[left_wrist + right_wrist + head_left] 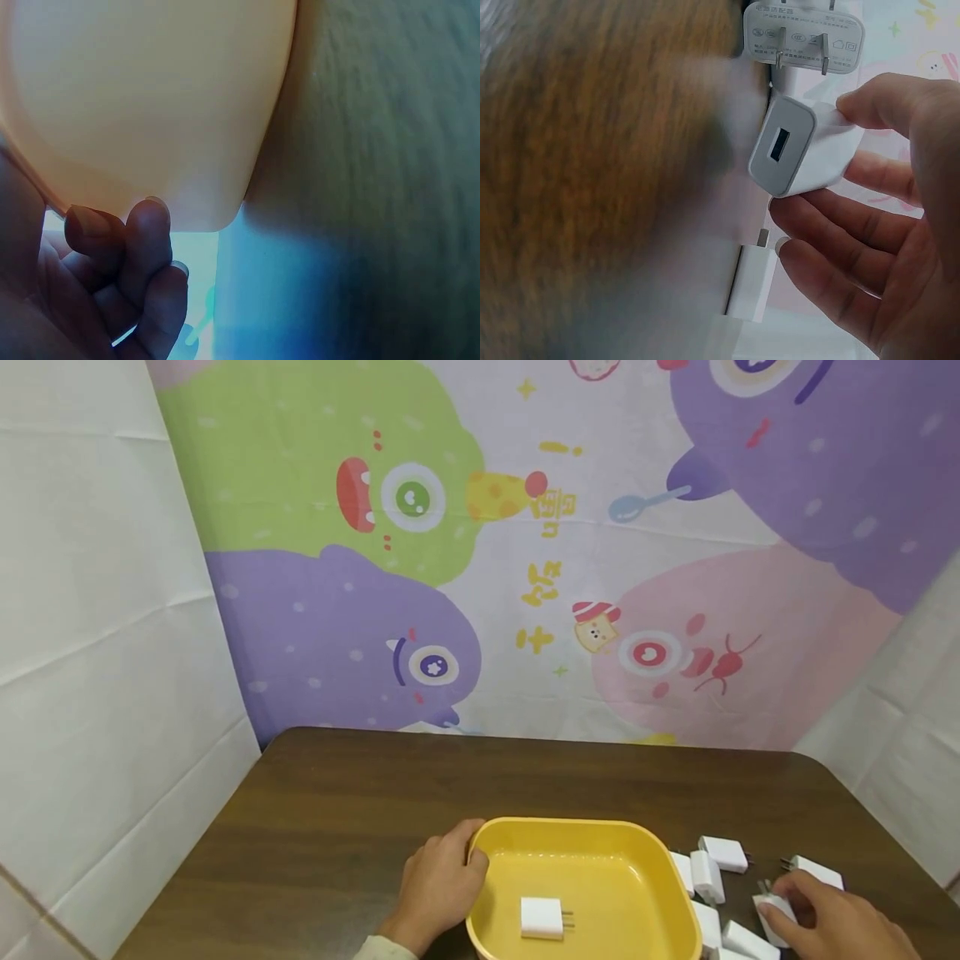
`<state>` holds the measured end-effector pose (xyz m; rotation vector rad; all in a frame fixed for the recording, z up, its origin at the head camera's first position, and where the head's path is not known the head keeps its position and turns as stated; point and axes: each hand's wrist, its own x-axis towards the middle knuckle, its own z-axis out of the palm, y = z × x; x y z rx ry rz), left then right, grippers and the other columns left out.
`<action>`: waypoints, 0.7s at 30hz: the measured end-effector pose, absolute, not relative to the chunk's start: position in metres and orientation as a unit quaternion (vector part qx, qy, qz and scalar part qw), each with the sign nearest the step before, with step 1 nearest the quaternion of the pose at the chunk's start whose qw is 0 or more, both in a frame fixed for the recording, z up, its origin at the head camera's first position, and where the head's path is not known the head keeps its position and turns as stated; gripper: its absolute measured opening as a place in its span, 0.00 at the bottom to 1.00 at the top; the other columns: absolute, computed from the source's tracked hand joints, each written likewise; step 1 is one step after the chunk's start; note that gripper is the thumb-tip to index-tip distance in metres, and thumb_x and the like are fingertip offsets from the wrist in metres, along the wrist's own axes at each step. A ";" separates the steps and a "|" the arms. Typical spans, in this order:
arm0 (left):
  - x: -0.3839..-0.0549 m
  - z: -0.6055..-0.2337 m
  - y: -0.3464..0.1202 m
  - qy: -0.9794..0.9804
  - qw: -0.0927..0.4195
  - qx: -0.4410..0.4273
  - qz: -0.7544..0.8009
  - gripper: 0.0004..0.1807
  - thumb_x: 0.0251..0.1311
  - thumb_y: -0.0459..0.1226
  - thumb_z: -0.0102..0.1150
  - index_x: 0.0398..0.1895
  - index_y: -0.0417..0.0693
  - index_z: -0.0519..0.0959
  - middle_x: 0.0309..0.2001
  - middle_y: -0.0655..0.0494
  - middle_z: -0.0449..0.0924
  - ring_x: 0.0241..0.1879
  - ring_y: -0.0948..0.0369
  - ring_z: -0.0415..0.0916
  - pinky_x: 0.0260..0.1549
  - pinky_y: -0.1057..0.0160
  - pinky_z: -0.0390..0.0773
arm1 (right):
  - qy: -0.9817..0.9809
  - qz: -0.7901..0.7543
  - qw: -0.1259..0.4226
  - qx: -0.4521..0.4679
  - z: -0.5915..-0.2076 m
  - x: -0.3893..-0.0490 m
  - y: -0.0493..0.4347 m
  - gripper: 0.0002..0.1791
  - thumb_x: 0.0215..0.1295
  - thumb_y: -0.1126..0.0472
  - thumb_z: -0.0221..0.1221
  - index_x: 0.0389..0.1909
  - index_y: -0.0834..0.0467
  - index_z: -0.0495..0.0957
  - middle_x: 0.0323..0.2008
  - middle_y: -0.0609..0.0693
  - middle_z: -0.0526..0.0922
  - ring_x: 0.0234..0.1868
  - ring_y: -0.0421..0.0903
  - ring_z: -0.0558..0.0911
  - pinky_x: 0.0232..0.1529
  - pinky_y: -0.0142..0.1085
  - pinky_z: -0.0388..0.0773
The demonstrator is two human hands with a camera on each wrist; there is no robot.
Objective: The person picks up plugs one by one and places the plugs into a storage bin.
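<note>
My left hand (442, 885) grips the left rim of a yellow plastic tray (618, 902), thumb at the edge. In the left wrist view its fingers (150, 232) curl against the tray's wall. One white charger plug (542, 918) lies inside the tray, its prongs towards the right. To the right of the tray, my right hand (847, 918) pinches another white charger plug (784, 146) between thumb and fingers. That plug's USB port faces the right wrist camera.
Several more white charger plugs lie between the tray and my right hand, among them one plug (724, 853) at the back. Another plug (821, 871) sits just behind that hand. The brown wooden table (360, 810) ends at a cartoon-print cloth (525, 685), with white panels at both sides.
</note>
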<state>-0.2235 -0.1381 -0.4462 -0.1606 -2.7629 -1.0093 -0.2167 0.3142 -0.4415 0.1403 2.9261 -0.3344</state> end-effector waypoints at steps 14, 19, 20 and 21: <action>-0.222 -0.450 -0.138 -0.932 0.091 -0.051 -0.349 0.19 0.64 0.39 0.52 0.56 0.54 0.81 0.32 0.62 0.83 0.24 0.66 0.74 0.29 0.53 0.74 | 0.987 -0.124 0.085 0.058 -0.440 -0.213 0.313 0.33 0.60 0.28 0.59 0.41 0.57 0.74 0.27 0.45 0.75 0.28 0.44 0.75 0.29 0.48 0.73; -0.224 -0.450 -0.138 -0.932 0.092 -0.052 -0.347 0.19 0.64 0.39 0.52 0.58 0.55 0.81 0.36 0.61 0.85 0.26 0.66 0.75 0.30 0.52 0.75 | 0.987 -0.125 0.080 0.061 -0.436 -0.212 0.312 0.32 0.61 0.30 0.59 0.40 0.57 0.74 0.27 0.45 0.75 0.28 0.44 0.75 0.29 0.48 0.73; -0.224 -0.449 -0.139 -0.932 0.094 -0.052 -0.346 0.20 0.64 0.39 0.52 0.58 0.55 0.81 0.37 0.60 0.85 0.26 0.65 0.76 0.31 0.52 0.76 | 0.987 -0.125 0.077 0.059 -0.436 -0.212 0.312 0.32 0.61 0.30 0.59 0.40 0.57 0.74 0.27 0.45 0.75 0.28 0.44 0.76 0.29 0.48 0.73; -0.224 -0.449 -0.139 -0.932 0.095 -0.053 -0.347 0.20 0.64 0.39 0.52 0.58 0.55 0.81 0.37 0.60 0.85 0.26 0.65 0.76 0.30 0.52 0.76 | 0.988 -0.125 0.076 0.057 -0.435 -0.213 0.312 0.32 0.61 0.30 0.59 0.40 0.57 0.74 0.27 0.45 0.75 0.28 0.44 0.76 0.29 0.48 0.74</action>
